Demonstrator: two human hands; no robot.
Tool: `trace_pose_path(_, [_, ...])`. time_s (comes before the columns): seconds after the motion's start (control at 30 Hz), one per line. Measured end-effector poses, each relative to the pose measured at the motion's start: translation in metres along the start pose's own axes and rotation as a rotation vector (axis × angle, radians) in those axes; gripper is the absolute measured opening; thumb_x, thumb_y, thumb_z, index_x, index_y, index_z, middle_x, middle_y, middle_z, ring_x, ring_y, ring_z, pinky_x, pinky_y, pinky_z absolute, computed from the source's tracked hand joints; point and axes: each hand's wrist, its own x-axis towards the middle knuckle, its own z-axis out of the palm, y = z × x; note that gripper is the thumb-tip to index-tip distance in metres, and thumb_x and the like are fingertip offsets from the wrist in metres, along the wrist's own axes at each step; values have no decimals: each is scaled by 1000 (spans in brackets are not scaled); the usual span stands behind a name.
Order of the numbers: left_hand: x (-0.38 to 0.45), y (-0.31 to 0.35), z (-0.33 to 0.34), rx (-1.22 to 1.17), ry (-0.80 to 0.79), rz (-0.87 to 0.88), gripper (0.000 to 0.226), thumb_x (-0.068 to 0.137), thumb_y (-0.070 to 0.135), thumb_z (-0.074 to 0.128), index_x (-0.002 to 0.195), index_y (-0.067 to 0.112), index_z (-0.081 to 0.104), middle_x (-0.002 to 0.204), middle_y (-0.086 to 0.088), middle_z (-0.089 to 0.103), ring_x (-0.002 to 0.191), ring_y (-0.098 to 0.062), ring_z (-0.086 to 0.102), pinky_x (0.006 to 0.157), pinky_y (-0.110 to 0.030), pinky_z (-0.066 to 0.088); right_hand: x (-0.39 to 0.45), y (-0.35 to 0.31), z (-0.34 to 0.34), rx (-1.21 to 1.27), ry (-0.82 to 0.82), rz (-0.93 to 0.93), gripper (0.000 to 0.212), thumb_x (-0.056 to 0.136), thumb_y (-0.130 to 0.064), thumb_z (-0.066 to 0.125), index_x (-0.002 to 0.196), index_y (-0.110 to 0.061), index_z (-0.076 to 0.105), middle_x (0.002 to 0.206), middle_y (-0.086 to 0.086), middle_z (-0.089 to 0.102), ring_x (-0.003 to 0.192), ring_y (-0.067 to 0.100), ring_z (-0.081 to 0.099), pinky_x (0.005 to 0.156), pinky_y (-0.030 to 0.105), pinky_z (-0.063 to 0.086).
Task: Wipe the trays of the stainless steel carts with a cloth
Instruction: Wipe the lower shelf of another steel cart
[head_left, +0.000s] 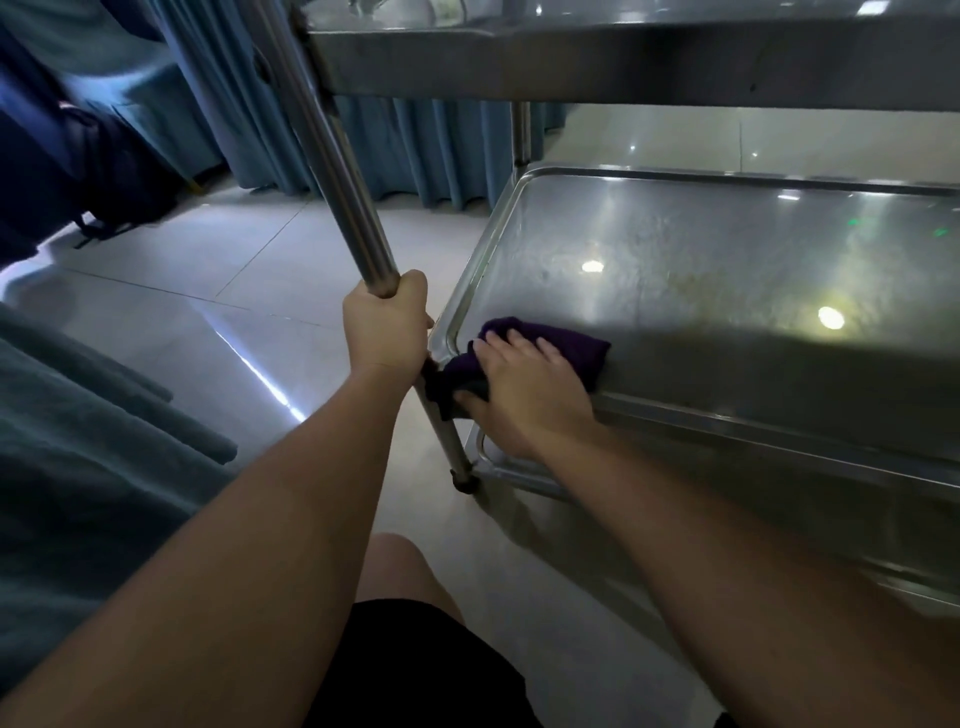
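Head camera: we look down at a steel cart (649, 73) with stacked trays. Our left hand (387, 332) is wrapped around the cart's near upright post (332, 156), fingers curled tight about the tube. Our right hand (519, 387) lies flat on a dark purple cloth (576, 348), fingers straight and slightly spread, pressing it down (the thumb side tucks along the cloth's near edge). The cloth sits in the near left corner of the middle tray (727, 260), part of it draped over the tray's rim by the post. The tray's surface shines with bright ceiling-light reflections and shows dull smears across its middle. Above it, the top tray (623, 31) juts over. A lower tray (498, 470) peeks out beneath our right wrist. Pale floor tiles (208, 291) spread to the left, with blue curtains (415, 150) hanging behind the cart.
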Motion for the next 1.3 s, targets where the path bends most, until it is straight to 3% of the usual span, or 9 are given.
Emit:
trace_pose_path(0.1, [1,-1,-1,33,-4,-4,24,79,41,57,87,19,62,62,5,64,49,-5,56,44,-24,50,-14,17,1,23,8,-29,64,101,-54,51,154,-21,40,165,-1,37,153,18,28,126,39,16])
trace_pose_path(0.3, [-7,3,0,68,60,22,28,77,46,57,92,23,64,73,3,69,61,-9,65,60,-41,57,-88,98,-26,-54,19,54,66,95,-55,59,153,-26,46,163,-7,40,151,13,32,127,37,19])
trace_pose_path(0.4, [-12,-4,-3,198,72,56,25,84,52,59,95,30,56,88,3,66,74,-17,68,69,-46,61,-135,139,-42,-108,22,129,69,95,-57,51,157,-29,39,164,-12,36,153,8,27,128,34,12])
trace_pose_path(0.5, [-36,-29,-8,353,161,98,48,86,60,69,111,23,52,114,1,51,98,-27,64,82,-51,61,-161,164,-53,-136,14,164,70,97,-58,48,160,-32,31,167,-14,29,154,6,21,129,34,7])
trace_pose_path(0.57, [-71,-51,-2,368,240,153,50,84,59,67,110,22,47,113,-1,47,97,-28,58,85,-56,57,-163,169,-55,-130,20,157,70,98,-57,50,160,-32,31,167,-15,27,154,5,20,129,34,7])
trace_pose_path(0.73, [-152,-63,48,400,-154,489,30,86,24,72,104,26,48,100,0,49,85,-20,51,75,-53,54,-167,177,-53,-105,48,130,68,98,-55,54,159,-32,35,166,-15,28,154,5,20,128,32,6])
trace_pose_path(1.0, [-187,-25,126,482,-373,704,28,84,6,72,104,16,54,102,3,47,88,-22,51,74,-50,54,-217,240,-67,-95,81,134,69,95,-57,55,157,-32,38,164,-15,34,152,5,25,128,36,13])
trace_pose_path(1.2, [-222,-24,171,535,-573,781,20,86,31,46,106,29,45,103,9,41,87,-14,45,75,-35,45,-258,282,-81,-77,157,153,67,89,-46,73,150,-28,52,156,-11,48,147,9,38,126,42,25])
trace_pose_path(1.3, [-238,-22,192,558,-657,819,24,87,33,44,110,28,46,107,13,39,92,-9,41,82,-31,41,-274,300,-88,-73,171,150,62,92,-47,68,148,-28,54,156,-11,48,148,8,37,126,40,24])
